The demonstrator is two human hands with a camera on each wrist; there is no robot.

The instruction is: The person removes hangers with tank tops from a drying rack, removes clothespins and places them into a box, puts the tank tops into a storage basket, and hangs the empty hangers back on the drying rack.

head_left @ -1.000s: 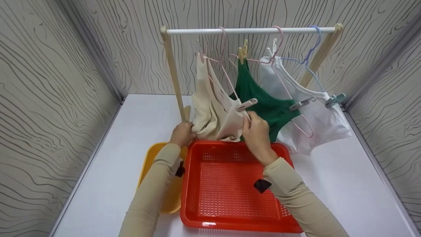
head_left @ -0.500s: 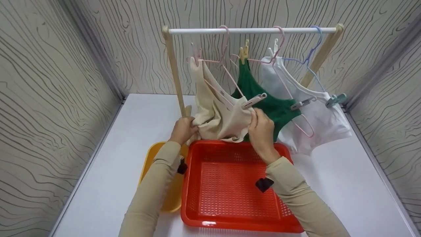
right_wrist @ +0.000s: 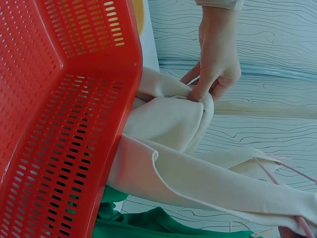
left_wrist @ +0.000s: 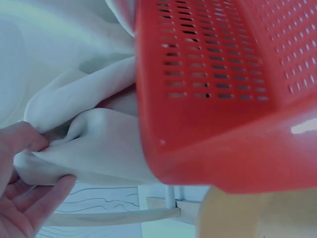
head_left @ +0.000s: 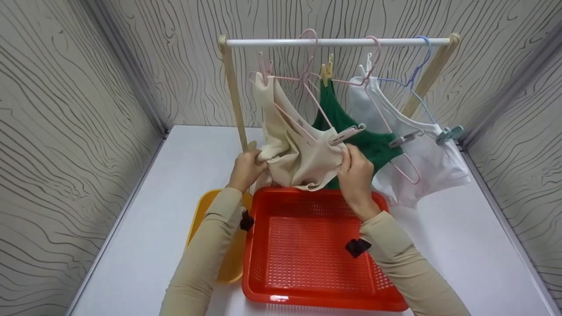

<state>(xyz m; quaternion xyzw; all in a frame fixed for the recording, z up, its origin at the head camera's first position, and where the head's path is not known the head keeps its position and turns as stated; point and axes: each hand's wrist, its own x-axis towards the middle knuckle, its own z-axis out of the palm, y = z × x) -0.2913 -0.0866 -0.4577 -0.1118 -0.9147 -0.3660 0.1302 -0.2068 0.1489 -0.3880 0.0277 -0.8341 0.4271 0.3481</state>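
Beige garment (head_left: pixel 322 162) located behind the red basket (head_left: pixel 314 254), below the left part of the white rail (head_left: pixel 263 42), on a pink hanger (head_left: pixel 308 31) whose hook loops over that rail. I record the left hand (head_left: pixel 246 170) pinching the garment's left edge between thumb and fingers, close by the wooden post (head_left: pixel 232 87), and the right hand (head_left: pixel 356 175) pinching its right edge just below a pale pink peg (head_left: pixel 347 134). Room is tight at the lower hem: it hangs at the basket's far rim, and I cannot tell whether the two touch. On the right, the green garment (head_left: pixel 380 151) shows behind the right hand, the white garment (head_left: pixel 430 162) beyond it. White tabletop (head_left: pixel 175 166) extends left of the yellow tray (head_left: pixel 232 263) and right of the basket. I find the beige cloth matte and soft, bunched in deep folds on its left half; the basket is glossy, with slotted walls and a rounded rim. Left forearm and basket cover much of the tray. My left wrist view crops the left hand; in the right wrist view the right hand is hard to make out, and the basket wall hides part of the garment.
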